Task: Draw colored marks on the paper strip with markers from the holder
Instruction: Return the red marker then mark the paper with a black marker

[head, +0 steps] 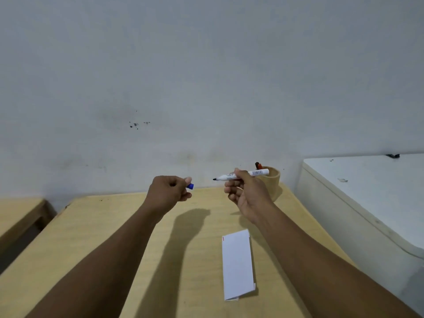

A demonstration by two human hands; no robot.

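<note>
2 bare hands are raised above the far half of a pale wooden table [96, 237], well apart from each other. On the left, the left hand [168, 191] is curled nearly closed, pinching a small blue cap [190, 186] between thumb and fingertips. On the right, the right hand [246, 191] grips a white marker [243, 175] by its middle, held roughly level with its dark uncapped tip pointing left toward the cap; its lower fingers are loosely bent.

Just behind the right hand, at the table's far right corner, stands a round tan holder [274, 180] with 1 orange-red marker [258, 166] poking out of the top. Nearer, below the right forearm, a white paper strip [237, 265] lies flat on the table, lengthwise near to far, with a short red mark at its far left corner and a fold at its near end.

Both arms cast shadows across the tabletop. A plain grey-white wall [206, 76], scuffed with a few dark specks, rises behind. A white cabinet-like surface [367, 191] sits to the right, and another wooden piece [20, 212] to the left.
</note>
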